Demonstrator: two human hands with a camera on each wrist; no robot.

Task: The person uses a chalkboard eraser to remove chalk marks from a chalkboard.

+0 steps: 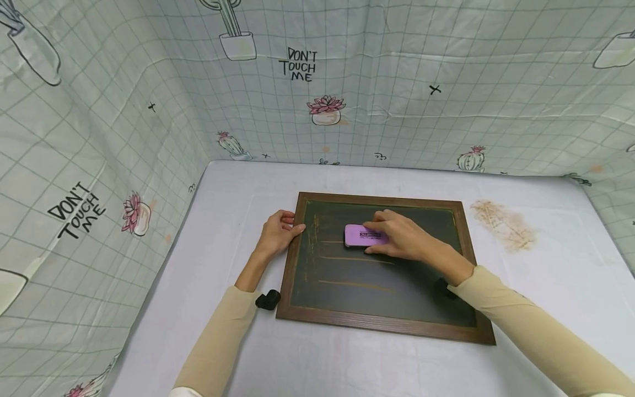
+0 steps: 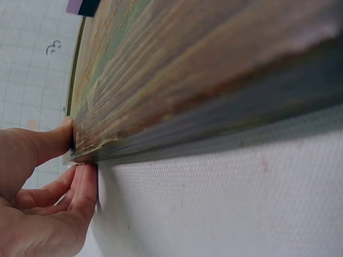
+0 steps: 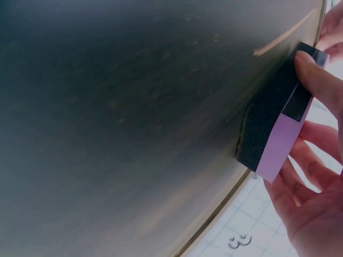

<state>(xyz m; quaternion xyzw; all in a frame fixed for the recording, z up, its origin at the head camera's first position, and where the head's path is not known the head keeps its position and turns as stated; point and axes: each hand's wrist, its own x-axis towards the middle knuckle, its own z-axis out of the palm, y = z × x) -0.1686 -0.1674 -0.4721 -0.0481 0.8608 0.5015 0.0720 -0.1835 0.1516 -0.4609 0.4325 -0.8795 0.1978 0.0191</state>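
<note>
A chalkboard (image 1: pixel 342 304) in a brown wooden frame (image 1: pixel 377 326) lies on the white table. Its left edge is pinched by my left hand (image 1: pixel 278 232), thumb on top of the frame and fingers against the side, as the left wrist view shows. My right hand (image 1: pixel 404 237) grips a purple eraser (image 1: pixel 353 235) by its sides, thumb across one and fingers along the other. The eraser's dark felt (image 3: pixel 262 118) faces the board's upper middle. Several yellowish chalk lines (image 1: pixel 354 284) run across the board below and left of the eraser, with smudged chalk marks (image 1: pixel 311 242) near the left edge.
White tablecloth (image 1: pixel 223 220) surrounds the board. A brown stain (image 1: pixel 503 225) marks it to the right. Behind and at the left hangs a gridded curtain (image 1: pixel 377 66) with cactus drawings. A black wrist camera (image 1: pixel 268 299) sits beside the left sleeve, close to the frame.
</note>
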